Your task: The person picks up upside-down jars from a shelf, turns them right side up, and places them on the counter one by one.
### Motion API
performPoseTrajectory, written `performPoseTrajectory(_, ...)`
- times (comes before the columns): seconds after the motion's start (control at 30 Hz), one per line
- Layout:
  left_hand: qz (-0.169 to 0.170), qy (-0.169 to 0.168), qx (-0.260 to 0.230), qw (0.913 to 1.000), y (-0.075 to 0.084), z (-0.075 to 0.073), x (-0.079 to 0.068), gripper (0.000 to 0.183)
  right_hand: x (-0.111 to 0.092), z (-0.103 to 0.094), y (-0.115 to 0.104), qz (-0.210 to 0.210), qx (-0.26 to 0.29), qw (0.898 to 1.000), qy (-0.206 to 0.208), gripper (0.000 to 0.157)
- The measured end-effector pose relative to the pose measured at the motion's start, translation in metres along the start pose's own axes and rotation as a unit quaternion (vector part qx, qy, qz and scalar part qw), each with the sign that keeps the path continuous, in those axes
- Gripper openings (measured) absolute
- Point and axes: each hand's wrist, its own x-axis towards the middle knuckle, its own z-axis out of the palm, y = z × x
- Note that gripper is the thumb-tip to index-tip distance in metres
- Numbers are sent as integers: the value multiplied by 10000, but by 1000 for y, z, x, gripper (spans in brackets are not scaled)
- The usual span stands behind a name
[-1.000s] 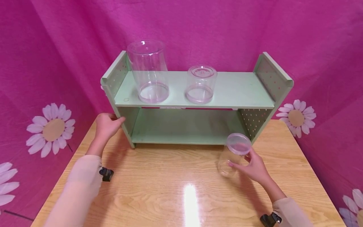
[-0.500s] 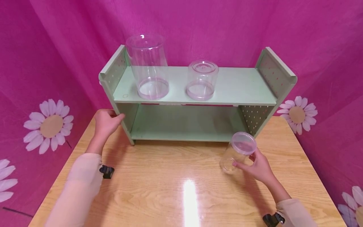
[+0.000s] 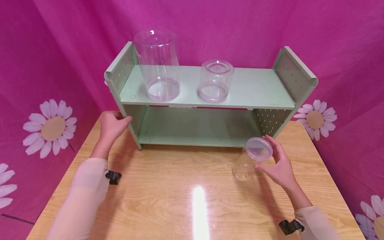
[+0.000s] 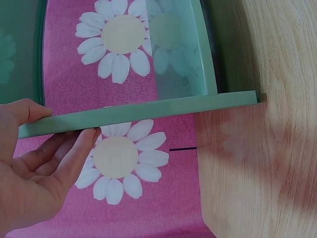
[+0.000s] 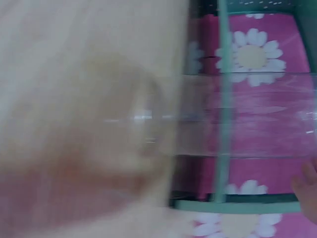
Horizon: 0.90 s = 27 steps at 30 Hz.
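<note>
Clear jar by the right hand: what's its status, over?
Left hand gripping green shelf edge. Right hand curled round clear jar, near its top. Possible obstacles: tall container, short container, both on shelf's upper level.

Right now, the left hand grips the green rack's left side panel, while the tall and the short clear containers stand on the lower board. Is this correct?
No: the head view shows the tall clear container and the short clear container on the upper board, not the lower board. The left hand does grip the left side panel.
</note>
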Motion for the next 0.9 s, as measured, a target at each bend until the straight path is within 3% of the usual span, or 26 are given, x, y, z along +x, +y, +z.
performPoseTrajectory(0.07, 17, 19, 13, 10000, 1, -1, 1, 30, 10, -4, -10, -417, 555, 9974, 215, 92)
performPoseTrajectory(0.2, 47, 48, 64, 10000, 3, -3, 2, 31, 30, -8, -32, -1237, 1530, 9778, 715, 85)
performPoseTrajectory(0.3, 45, 30, 73, 10000, 4, -6, 2, 32, 48, -10, -50, -1668, 1732, 9669, 853, 84)
performPoseTrajectory(0.4, 32, -2, 52, 10000, 4, -8, 2, 34, 67, -12, -70, -1797, 1496, 9697, 705, 83)
performPoseTrajectory(0.57, 3, -130, 47, 9999, 2, -9, 1, 36, 94, -14, -96, -1571, 976, 9824, 246, 79)
performPoseTrajectory(0.7, -19, -253, 51, 9997, 1, -9, 0, 37, 112, -13, -107, -1060, 1124, 9878, -177, 74)
performPoseTrajectory(0.9, -7, -322, 95, 9994, -1, -6, -2, 38, 137, -8, -114, -369, 530, 9959, -634, 71)
